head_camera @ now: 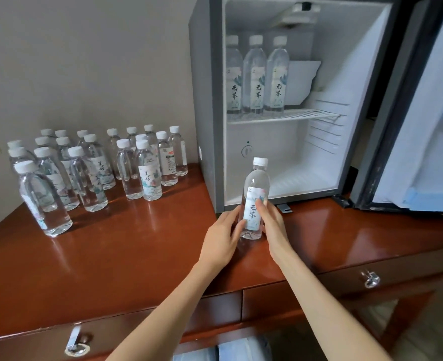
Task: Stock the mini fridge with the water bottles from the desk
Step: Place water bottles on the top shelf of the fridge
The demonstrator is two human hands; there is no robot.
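Holding one clear plastic water bottle with a white cap (254,201) in both hands, we are right at the front of the small grey mini fridge with the white inside (345,74), in the middle of the frame. Our left hand (221,238) wraps around the left side of the bottle, fingers curled on it. Our right hand (272,225) presses on the right side, with fingers laid over the label. The bottle stands straight up, its bottom low over the shiny red-brown wooden surface (137,256); we cannot tell if it touches.

In the upper middle of the frame, three clear bottles (256,76) already stand in a row on the white wire shelf (306,114), at its left end. The right part of that shelf is bare. The fridge floor below looks bare too. The fridge door (423,126) hangs wide open at the right of the frame.

To do this step well, we think we should keep the bottle straight and lift it high enough to clear the front lip. Then we set it down just beside the third bottle, label facing out like the others. Wire bars can make a bottle wobble, so we should let go slowly.

Many more clear bottles (98,165) wait in a bunch at the left of the frame, so we judge the job has only just begun.
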